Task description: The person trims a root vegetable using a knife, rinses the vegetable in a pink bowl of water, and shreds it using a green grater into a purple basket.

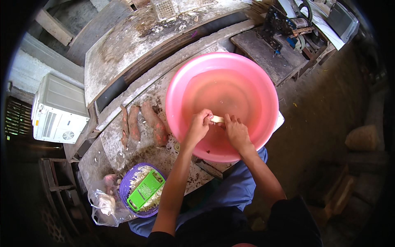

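Note:
Over the near part of a large pink basin (173, 96) with cloudy water in it, my two hands meet. A pale, peeled piece of root vegetable (217, 119) runs between them. My left hand (200, 126) is closed round its left end. On the other end, the fingers of my right hand (236, 131) are curled, hiding part of the piece. Left of the basin lie several unpeeled sweet potatoes (154, 123) on the worn tabletop. Nearer to me, a green grater (146, 190) rests tilted on pale shreds in a purple bowl (124, 190).
A clear plastic bag (105, 206) with contents lies against the bowl. At the left stands a white appliance (61, 109). Beyond the basin runs a stained counter (123, 53). A dark machine (284, 29) and a wooden bench (269, 51) stand at the far right.

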The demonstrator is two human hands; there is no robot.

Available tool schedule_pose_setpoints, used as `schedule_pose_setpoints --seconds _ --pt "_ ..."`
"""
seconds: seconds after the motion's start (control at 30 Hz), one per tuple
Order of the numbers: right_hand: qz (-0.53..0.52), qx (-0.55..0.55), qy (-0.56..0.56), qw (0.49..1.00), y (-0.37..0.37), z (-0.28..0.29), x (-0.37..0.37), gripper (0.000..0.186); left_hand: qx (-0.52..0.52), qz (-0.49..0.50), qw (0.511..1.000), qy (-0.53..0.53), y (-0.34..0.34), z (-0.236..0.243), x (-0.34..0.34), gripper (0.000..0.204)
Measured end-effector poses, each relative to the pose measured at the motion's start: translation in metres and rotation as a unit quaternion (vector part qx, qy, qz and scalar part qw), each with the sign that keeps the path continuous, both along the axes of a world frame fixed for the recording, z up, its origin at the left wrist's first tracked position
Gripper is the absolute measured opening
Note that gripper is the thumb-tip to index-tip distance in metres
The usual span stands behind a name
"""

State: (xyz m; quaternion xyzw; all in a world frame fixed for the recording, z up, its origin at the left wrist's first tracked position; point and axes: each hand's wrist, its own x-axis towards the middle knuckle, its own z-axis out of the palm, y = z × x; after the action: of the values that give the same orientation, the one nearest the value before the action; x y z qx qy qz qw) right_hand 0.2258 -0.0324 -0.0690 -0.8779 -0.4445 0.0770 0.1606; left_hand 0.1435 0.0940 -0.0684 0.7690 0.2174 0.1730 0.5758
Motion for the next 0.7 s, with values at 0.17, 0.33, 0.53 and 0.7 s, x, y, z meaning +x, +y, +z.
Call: schedule_pose_setpoints --seconds 0.17,0.33,0.53,0.7 --pt "-0.024 -0.024 0.097 0.995 0.004 0.01 0.002 0.027 -0.075 0.016 0.997 -0.004 0.002 0.003 0.0 0.01" --pt "-0.027 -0.008 0.026 0.999 0.002 -0.001 0.002 0.026 -0.079 0.02 0.996 0.023 -0.002 0.008 0.001 0.012" --pt "-0.037 -0.033 0.001 0.999 0.001 -0.006 0.003 0.028 0.011 0.001 0.999 0.047 -0.003 0.005 0.0 0.011" --pt "-0.045 -0.024 0.006 0.999 0.0 -0.008 0.003 0.029 0.035 0.03 0.999 -0.017 -0.006 0.006 0.0 0.01"
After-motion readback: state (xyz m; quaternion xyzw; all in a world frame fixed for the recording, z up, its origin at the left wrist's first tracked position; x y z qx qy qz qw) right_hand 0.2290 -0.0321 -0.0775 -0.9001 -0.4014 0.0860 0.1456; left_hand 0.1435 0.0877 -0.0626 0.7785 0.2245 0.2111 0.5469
